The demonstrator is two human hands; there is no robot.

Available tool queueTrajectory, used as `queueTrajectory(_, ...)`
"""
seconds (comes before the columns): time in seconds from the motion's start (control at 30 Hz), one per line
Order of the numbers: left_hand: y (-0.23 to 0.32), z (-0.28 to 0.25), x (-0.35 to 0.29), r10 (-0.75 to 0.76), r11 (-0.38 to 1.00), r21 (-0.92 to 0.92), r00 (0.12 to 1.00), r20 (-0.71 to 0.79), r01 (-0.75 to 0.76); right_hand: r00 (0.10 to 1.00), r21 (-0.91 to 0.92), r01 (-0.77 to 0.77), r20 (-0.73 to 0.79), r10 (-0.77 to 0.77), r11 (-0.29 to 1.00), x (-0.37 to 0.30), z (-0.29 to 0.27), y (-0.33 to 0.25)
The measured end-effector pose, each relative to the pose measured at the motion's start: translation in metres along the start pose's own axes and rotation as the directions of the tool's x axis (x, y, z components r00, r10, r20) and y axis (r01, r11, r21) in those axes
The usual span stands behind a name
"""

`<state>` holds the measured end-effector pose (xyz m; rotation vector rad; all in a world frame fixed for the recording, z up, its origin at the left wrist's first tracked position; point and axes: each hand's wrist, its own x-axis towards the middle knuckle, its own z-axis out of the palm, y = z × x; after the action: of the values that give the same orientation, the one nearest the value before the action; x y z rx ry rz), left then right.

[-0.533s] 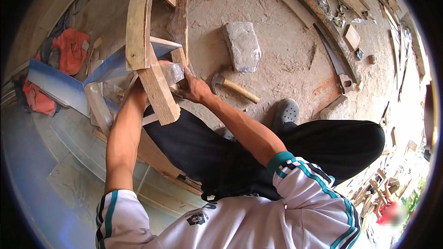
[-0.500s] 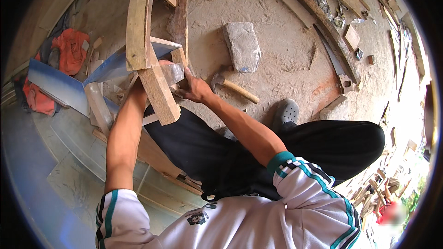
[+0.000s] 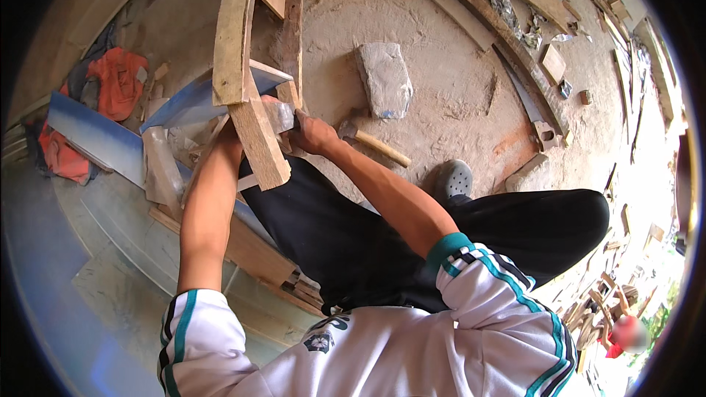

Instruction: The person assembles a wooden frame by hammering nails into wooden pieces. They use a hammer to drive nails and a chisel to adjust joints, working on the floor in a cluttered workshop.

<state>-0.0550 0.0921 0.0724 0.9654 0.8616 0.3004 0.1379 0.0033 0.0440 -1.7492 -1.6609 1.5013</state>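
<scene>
A wooden frame of rough, pale beams (image 3: 234, 37) stands in front of me at the left, with a short cut beam end (image 3: 262, 151) pointing toward me. Behind that beam passes my left hand (image 3: 232, 134), and most of its fingers are hidden. A shiny, greyish piece (image 3: 280, 116), whose kind I cannot make out, shows between the beam and my right hand (image 3: 316, 134). The right fingers are closed at its edge around something dark and small. A blue-and-white board (image 3: 187, 99) leans against the frame beside my left forearm.
A hammer (image 3: 379, 145) lies by my right hand, its head partly hidden. Beyond it sits a grey block (image 3: 385, 79). A handsaw (image 3: 526, 99) rests beside long planks (image 3: 500, 29) at the right. Orange cloth (image 3: 118, 82) lies left; a person in red (image 3: 624, 334) is far right.
My right hand has moved slightly right and up, its fingers drawn in more closely. The hammer's head is now more covered. The whole view has shifted a little.
</scene>
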Motion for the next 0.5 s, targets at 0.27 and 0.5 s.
queueTrajectory(0.27,-0.020,-0.025,0.010,-0.019,0.996,0.089,0.996,-0.085,0.027,0.960,-0.207,0.273,0.003,-0.279,0.939,0.025,-0.023,-0.004)
queueTrajectory(0.5,-0.016,-0.030,0.025,-0.014,1.000,0.014,0.971,-0.238,0.018,0.886,-0.280,0.450,0.021,-0.464,0.848,0.041,-0.020,0.018)
